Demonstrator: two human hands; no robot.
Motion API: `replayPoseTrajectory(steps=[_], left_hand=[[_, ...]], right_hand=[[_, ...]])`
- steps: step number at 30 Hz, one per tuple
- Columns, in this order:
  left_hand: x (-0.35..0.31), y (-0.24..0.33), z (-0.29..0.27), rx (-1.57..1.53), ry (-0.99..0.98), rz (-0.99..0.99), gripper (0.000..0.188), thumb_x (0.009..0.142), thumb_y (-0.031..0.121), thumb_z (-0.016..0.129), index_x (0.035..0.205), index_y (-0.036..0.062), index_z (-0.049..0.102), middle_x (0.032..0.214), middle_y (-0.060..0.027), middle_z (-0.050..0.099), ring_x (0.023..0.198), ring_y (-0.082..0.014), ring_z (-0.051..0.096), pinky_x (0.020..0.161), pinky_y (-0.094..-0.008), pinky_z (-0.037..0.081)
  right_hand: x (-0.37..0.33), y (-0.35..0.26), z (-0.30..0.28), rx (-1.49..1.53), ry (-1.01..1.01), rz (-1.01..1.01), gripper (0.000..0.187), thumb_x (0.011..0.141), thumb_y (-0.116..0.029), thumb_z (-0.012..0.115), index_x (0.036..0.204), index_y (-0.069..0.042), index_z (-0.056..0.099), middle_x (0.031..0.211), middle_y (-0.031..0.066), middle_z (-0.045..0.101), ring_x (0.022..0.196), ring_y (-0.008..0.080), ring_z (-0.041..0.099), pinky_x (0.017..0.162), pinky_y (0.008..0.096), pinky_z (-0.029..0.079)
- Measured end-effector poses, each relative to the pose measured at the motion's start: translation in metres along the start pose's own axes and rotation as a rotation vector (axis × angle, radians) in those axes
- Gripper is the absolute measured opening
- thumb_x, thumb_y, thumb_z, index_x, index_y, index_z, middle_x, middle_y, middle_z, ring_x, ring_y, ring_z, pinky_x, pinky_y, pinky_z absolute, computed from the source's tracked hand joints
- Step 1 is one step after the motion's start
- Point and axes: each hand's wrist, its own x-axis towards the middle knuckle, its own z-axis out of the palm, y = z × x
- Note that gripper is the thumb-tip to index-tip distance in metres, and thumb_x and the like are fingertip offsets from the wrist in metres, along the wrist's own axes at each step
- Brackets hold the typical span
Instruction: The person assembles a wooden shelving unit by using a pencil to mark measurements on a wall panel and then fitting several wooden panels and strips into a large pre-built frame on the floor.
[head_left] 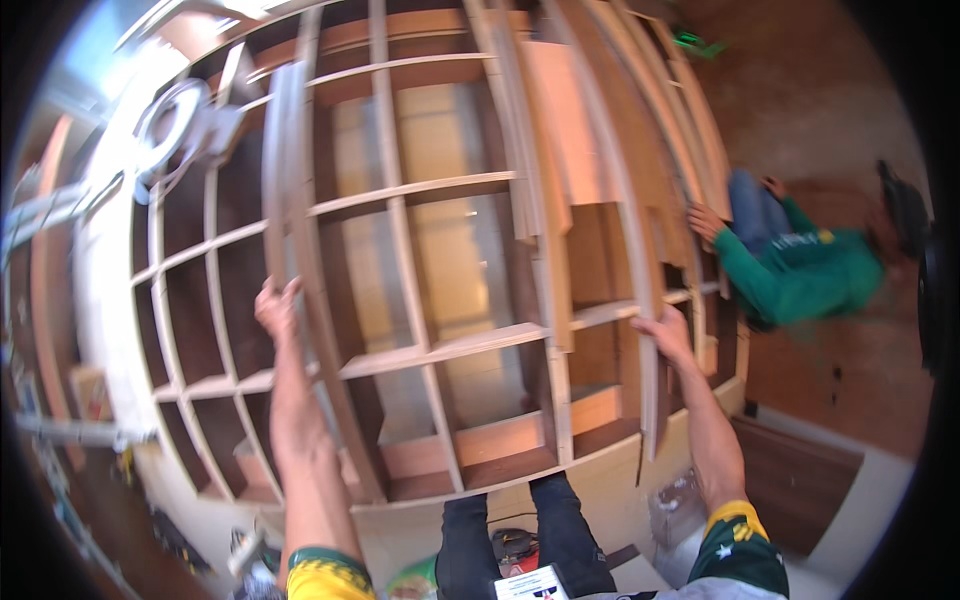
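L hand fingers clamped on L board, R hand fingers on R board, both lengthwise atop wood frame. Prob. best: steer evenly, mind co-worker's hand.

Green-clad co-worker at right, brown floor, blurred pale ring-shaped object at upper left

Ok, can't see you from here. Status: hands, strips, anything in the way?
Left hand holding left strip; right hand holding right strip. Both strips over wooden grid frame. Co-worker in green close by, one hand at frame's right side.
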Motion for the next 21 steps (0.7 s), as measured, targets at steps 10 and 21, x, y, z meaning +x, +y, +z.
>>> replayPoseTrajectory(steps=[10, 21], left_hand=[[-0.114, 0.112, -0.008, 0.166, 0.126, 0.356, 0.069, 0.091, 0.042, 0.075, 0.145, 0.0054, 0.054, 0.124, -0.0236, 0.066, 0.116, -0.0364, 0.062, 0.097, -0.0492, 0.05], [-0.32, 0.464, 0.138, -0.361, -0.647, -0.075, 0.085, 0.073, 0.053, 0.087, 0.123, -0.007, 0.055, 0.114, -0.0271, 0.07, 0.111, -0.0355, 0.068, 0.097, -0.043, 0.053]], right_hand=[[-0.041, -0.063, -0.019, 0.313, -0.21, 0.041, 0.07, 0.077, -0.026, 0.088, 0.132, 0.006, 0.057, 0.114, 0.0146, 0.069, 0.104, 0.0215, 0.067, 0.092, 0.0351, 0.055], [-0.167, -0.071, 0.075, 0.014, 0.023, 0.038, 0.067, 0.077, -0.046, 0.084, 0.11, 0.006, 0.059, 0.1, 0.0343, 0.07, 0.096, 0.0511, 0.069, 0.084, 0.0534, 0.055]])
